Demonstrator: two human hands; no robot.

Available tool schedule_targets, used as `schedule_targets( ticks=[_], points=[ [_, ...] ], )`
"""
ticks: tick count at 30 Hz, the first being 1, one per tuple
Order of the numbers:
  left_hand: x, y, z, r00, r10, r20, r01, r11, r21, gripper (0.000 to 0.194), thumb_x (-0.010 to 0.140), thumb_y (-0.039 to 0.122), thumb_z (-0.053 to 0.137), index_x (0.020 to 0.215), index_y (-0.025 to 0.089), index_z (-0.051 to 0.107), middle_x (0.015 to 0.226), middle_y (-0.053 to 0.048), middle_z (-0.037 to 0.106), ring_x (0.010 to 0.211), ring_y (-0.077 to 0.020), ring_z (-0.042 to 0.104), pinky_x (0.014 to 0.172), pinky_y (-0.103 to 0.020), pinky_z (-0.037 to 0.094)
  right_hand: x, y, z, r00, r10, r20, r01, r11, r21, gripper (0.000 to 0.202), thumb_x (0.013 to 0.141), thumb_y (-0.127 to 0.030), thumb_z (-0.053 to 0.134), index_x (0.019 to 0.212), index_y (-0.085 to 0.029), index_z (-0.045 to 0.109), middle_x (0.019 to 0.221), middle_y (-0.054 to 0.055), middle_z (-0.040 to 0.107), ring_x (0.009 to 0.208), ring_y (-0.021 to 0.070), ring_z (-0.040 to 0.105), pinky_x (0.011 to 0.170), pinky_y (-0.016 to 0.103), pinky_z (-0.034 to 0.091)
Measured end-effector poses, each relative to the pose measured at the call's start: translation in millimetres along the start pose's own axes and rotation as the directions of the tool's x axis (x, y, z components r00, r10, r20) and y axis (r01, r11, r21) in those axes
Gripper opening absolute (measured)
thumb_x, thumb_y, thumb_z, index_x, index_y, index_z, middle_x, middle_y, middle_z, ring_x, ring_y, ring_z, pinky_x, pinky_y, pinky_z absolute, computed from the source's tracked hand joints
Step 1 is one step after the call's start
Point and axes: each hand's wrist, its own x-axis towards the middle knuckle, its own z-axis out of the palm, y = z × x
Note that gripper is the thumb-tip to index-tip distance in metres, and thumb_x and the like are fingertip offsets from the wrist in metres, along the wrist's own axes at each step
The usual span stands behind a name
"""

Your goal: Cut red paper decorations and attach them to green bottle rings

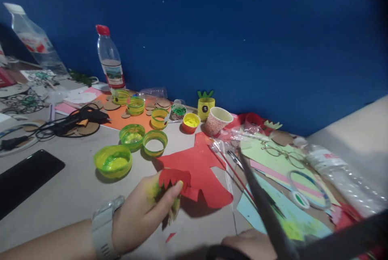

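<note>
My left hand (145, 211), with a watch (106, 221) on its wrist, pinches a piece of red paper (175, 177) with a jagged, zigzag-cut edge between thumb and fingers. Green and yellow stains mark its skin. Behind it lies a larger red paper sheet (206, 175) with cut-out edges. At the bottom edge my right hand (250, 244) shows only in part, its fingers mostly hidden. It appears to hold dark scissors (266, 215), blurred and spread apart close to the camera, with a black handle loop beside the hand. A small red scrap (170, 236) lies below my left hand.
Green-yellow painted plastic rings and bowls (113, 162) stand left of the red sheet. Behind are a yellow paint cup (191, 122), a paper cup (218, 120) and a yellow pineapple-like cup (206, 107). A phone (32, 181), cables (75, 120), bottles (111, 60) and coloured papers (273, 203) lie around.
</note>
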Motion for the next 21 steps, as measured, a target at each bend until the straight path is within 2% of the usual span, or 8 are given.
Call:
schedule_targets(
  ticks=[4, 6, 7, 9, 13, 17, 21],
  points=[
    [-1.5, -1.2, 0.1, 0.982, 0.143, 0.125, -0.165, 0.968, 0.189, 0.030, 0.099, 0.032, 0.039, 0.077, 0.017, 0.053, 0.064, 0.001, 0.058, 0.058, -0.0093, 0.052, 0.060, -0.020, 0.042, -19.0, -17.3, -18.7, 0.967, 0.020, -0.253, -0.055, 0.990, -0.133, 0.041, 0.087, -0.060, 0.052, 0.093, -0.020, 0.060, 0.084, 0.006, 0.059, 0.081, 0.0219, 0.057, 0.070, 0.031, 0.049],
    [-2.1, -1.7, 0.6, 0.976, 0.152, 0.155, -0.181, 0.964, 0.193, 0.032, 0.099, 0.032, 0.038, 0.074, 0.017, 0.052, 0.063, 0.000, 0.058, 0.058, -0.0093, 0.053, 0.061, -0.020, 0.043, -15.6, -14.7, -25.5, 0.919, 0.012, -0.395, -0.124, 0.957, -0.261, 0.041, 0.083, -0.059, 0.057, 0.090, -0.019, 0.057, 0.084, 0.007, 0.058, 0.079, 0.0225, 0.054, 0.069, 0.033, 0.048],
    [-2.6, -1.8, 1.1, 0.980, 0.137, 0.146, -0.162, 0.972, 0.172, 0.034, 0.099, 0.033, 0.037, 0.072, 0.017, 0.052, 0.062, 0.000, 0.057, 0.056, -0.0092, 0.053, 0.060, -0.020, 0.044, -11.2, -11.0, -27.7, 0.907, 0.004, -0.421, -0.154, 0.934, -0.323, 0.041, 0.083, -0.060, 0.057, 0.088, -0.019, 0.056, 0.083, 0.006, 0.058, 0.076, 0.0219, 0.053, 0.068, 0.033, 0.047],
    [-3.8, -1.8, 2.4, 0.989, 0.086, 0.117, -0.098, 0.990, 0.099, 0.037, 0.100, 0.035, 0.033, 0.073, 0.017, 0.052, 0.060, 0.000, 0.057, 0.053, -0.0094, 0.053, 0.057, -0.020, 0.045, -0.5, -1.5, -28.9, 0.939, 0.013, -0.343, -0.138, 0.929, -0.343, 0.042, 0.086, -0.059, 0.052, 0.091, -0.018, 0.055, 0.080, 0.004, 0.057, 0.070, 0.0187, 0.051, 0.065, 0.030, 0.046],
    [-5.5, 0.3, 4.5, 0.997, -0.014, 0.074, 0.016, 1.000, -0.027, 0.039, 0.100, 0.039, 0.031, 0.073, 0.018, 0.051, 0.055, 0.001, 0.056, 0.048, -0.0099, 0.053, 0.051, -0.020, 0.045, 13.8, 11.3, -22.5, 0.988, 0.017, -0.154, -0.057, 0.965, -0.255, 0.054, 0.077, -0.071, 0.056, 0.085, -0.017, 0.055, 0.075, 0.001, 0.054, 0.066, 0.0150, 0.047, 0.062, 0.025, 0.044],
    [-5.0, 2.1, 4.5, 0.999, -0.040, -0.007, 0.039, 0.994, -0.097, 0.037, 0.100, 0.039, 0.035, 0.072, 0.019, 0.050, 0.054, 0.001, 0.054, 0.046, -0.0098, 0.051, 0.048, -0.020, 0.044, 17.4, 11.3, -15.0, 1.000, 0.022, -0.014, -0.024, 0.992, -0.124, 0.064, 0.074, -0.081, 0.047, 0.083, -0.017, 0.052, 0.072, -0.001, 0.051, 0.063, 0.0135, 0.044, 0.060, 0.024, 0.042],
    [-3.4, 3.6, 3.8, 1.000, -0.023, -0.015, 0.022, 0.997, -0.079, 0.031, 0.099, 0.037, 0.039, 0.076, 0.019, 0.050, 0.057, 0.003, 0.054, 0.046, -0.0092, 0.050, 0.048, -0.020, 0.043, 21.7, 12.7, -9.7, 1.000, 0.003, 0.021, -0.002, 0.999, -0.038, 0.070, 0.071, -0.085, 0.042, 0.082, -0.017, 0.048, 0.071, -0.001, 0.046, 0.062, 0.0118, 0.039, 0.056, 0.022, 0.038]
  ],
)
